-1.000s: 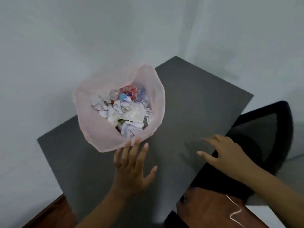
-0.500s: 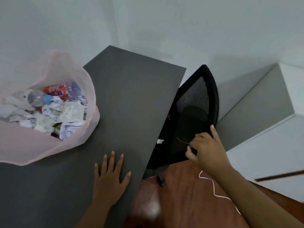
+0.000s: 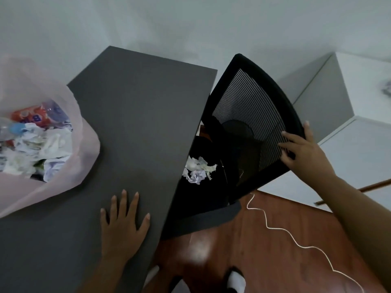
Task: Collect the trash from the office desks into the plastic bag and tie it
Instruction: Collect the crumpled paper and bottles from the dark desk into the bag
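Black mesh chair back (image 3: 251,115) is what we're gripping with our right hand (image 3: 304,153): fingers curled over its side edge, thumb behind the frame, holding it angled away from the table (image 3: 135,123). Left hand (image 3: 122,225) is lying flat on the dark grey tabletop near its front edge, fingers spread, holding nothing, likely bracing us.

Moving outward: crumpled paper wads (image 3: 197,171) are sitting on the black chair seat (image 3: 203,193), just past the table edge, partly tucked under it. Pink plastic bag (image 3: 84,149) is standing open on the left end of the table, well apart from both hands, mouth gaping, already holding crumpled paper and a red-labelled bottle (image 3: 31,117). White cord (image 3: 296,244) is trailing over the wooden floor (image 3: 264,261) under our right arm. White cabinets are standing to the right; can't make out what is on top of them.

Step in hand, as we're reading it: exposing the chair seat to reach the leftover trash. Collection is nearly done; tying is not started.

Next move calls for a free hand to go down to the seat, pinch the paper wads together, and carry them across the table into the bag's mouth. Loose scraps may be dropping off the seat, so we should be scooping, not flicking.
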A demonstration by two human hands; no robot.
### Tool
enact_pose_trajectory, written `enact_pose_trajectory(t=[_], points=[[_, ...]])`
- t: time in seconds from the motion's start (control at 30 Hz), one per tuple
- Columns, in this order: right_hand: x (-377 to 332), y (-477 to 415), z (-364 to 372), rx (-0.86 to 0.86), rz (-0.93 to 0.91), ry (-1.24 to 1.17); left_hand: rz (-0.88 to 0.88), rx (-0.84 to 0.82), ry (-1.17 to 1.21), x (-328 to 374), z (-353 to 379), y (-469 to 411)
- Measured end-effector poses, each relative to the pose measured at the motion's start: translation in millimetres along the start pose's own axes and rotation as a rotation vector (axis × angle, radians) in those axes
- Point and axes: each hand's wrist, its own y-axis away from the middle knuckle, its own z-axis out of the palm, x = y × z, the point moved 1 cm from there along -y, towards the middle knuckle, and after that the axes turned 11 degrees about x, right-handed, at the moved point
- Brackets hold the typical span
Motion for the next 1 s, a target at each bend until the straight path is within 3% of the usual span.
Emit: enact_pose_trajectory(t=[0.13,0.2,0.27,0.33,0.4,0.5,0.67,0.73,0.83,0.93,1.0], points=[[17,-5,-5,0.036,-0.025,0.162,-0.079,0.092,0.127,31,-7,-7],[3,-1,-1,0.151,-0.062,0.222,0.066,0.213,0.175,61,-11,-13],[-25,7,19,0.200,-0.153,0.076,0.240,0.309,0.259,101,-6,-18],[-46,16,58,0.012,-0.249,-0.119,0.358,0.277,0.378,145,4,-24],[-45,28,108,-0.266,-0.258,-0.210,0.381,0.134,0.464,181,24,-32],[-28,33,166,-0.494,-0.183,-0.172,0.171,-0.101,0.490,200,62,-49],[-35,7,228,-0.513,-0.128,-0.073,-0.189,-0.343,0.224,192,118,-94],[-42,6,264,-0.694,-0.089,-0.125,-0.290,-0.423,0.147,187,130,-116],[-50,2,330,-1.029,-0.051,-0.109,-0.375,-0.427,0.180,181,147,-155],[-67,-9,390,-1.140,-0.175,-0.058,-0.461,-0.409,0.281,171,180,-184],[-77,-16,417,-1.171,-0.267,-0.031,-0.419,-0.424,0.177,164,208,-194]])
